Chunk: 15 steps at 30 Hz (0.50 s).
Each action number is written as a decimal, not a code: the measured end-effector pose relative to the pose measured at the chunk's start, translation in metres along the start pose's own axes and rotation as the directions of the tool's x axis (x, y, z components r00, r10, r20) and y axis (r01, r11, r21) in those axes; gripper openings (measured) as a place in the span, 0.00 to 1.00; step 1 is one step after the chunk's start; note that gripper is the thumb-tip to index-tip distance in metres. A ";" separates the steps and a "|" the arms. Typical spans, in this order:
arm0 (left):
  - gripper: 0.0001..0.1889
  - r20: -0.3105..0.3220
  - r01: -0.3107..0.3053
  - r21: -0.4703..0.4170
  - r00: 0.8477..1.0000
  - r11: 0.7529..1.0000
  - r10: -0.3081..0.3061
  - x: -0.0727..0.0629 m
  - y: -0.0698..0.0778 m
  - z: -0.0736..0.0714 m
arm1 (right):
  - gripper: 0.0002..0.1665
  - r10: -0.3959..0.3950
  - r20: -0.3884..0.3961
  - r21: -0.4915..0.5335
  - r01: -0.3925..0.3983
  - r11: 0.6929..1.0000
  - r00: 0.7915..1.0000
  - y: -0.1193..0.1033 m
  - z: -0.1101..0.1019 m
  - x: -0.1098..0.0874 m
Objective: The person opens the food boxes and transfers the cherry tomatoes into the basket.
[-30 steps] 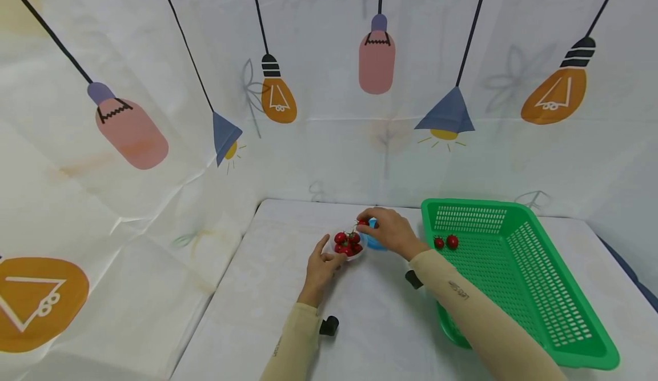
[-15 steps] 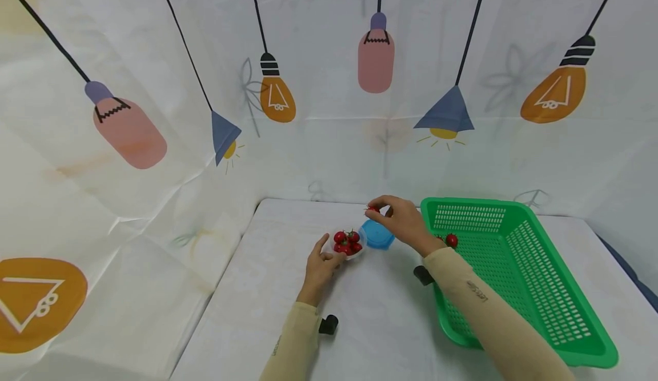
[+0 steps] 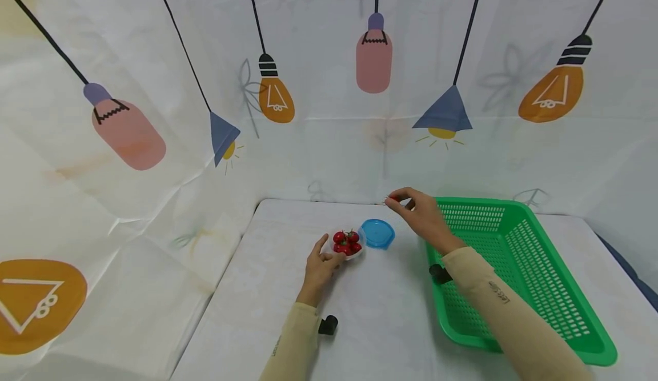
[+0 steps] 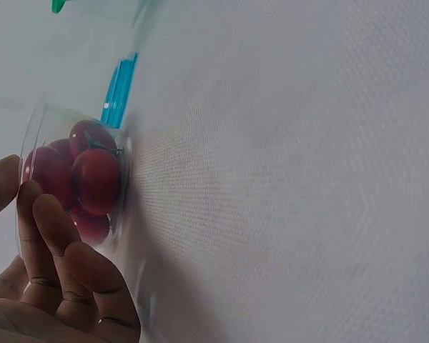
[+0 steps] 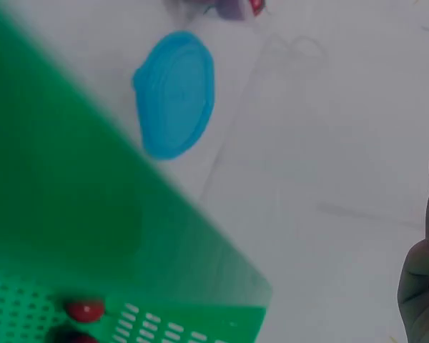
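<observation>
My left hand [image 3: 320,269] holds a small clear plastic container [image 4: 61,114] steady on the table, thumb and fingers at its sides. Several cherry tomatoes [image 4: 96,180] fill it, some with green stems. Above the near-left corner of the green basket [image 3: 519,272], my right hand [image 3: 424,218] pinches one cherry tomato [image 3: 393,198] between thumb and fingers. In the right wrist view only part of this hand shows at the right edge, and the pinched tomato is mostly out of view. Inside the basket lie two cherry tomatoes [image 5: 84,310], hidden by the right arm in the head view.
A blue lid [image 3: 377,233] lies flat just right of the container. The white tabletop [image 3: 247,324] runs up to printed white cloth walls [image 3: 329,147] at the back and left. The basket's raised rim stands along the right side, under the right forearm.
My right hand has moved right and up, away from the container, with the cherry tomato still pinched. The blue lid has come into full view. My left hand stays put.
</observation>
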<state>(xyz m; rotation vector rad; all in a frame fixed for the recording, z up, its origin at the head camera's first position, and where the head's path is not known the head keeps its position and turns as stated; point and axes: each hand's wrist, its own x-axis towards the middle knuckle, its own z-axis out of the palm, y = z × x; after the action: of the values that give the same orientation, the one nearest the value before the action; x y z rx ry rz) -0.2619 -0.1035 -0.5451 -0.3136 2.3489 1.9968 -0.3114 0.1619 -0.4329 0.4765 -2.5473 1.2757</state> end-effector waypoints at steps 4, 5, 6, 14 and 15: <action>0.39 -0.003 0.008 -0.001 1.000 1.000 -0.008 0.000 0.000 0.000 | 0.22 0.003 -0.018 -0.011 -0.003 1.000 1.000 0.009 -0.007 -0.001; 0.39 -0.004 0.012 0.000 1.000 1.000 -0.012 0.000 -0.001 0.000 | 0.22 0.006 -0.021 -0.011 -0.006 1.000 1.000 0.012 -0.008 -0.002; 0.39 -0.005 0.014 0.002 1.000 1.000 -0.014 0.001 -0.001 0.000 | 0.22 0.013 -0.023 -0.011 -0.013 1.000 1.000 0.015 -0.010 -0.003; 0.39 -0.003 0.004 0.004 1.000 1.000 -0.004 0.002 0.000 0.000 | 0.23 0.030 -0.015 -0.019 -0.030 0.999 0.999 0.033 -0.025 -0.011; 0.39 -0.002 0.003 0.005 1.000 1.000 -0.003 0.002 0.000 0.000 | 0.22 0.028 -0.023 -0.028 -0.029 0.999 0.999 0.035 -0.027 -0.011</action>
<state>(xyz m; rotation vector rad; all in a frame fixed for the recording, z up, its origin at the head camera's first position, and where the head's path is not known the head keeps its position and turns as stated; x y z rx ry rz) -0.2637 -0.1036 -0.5454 -0.3183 2.3527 1.9899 -0.3127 0.2057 -0.4464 0.4191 -2.5590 1.2452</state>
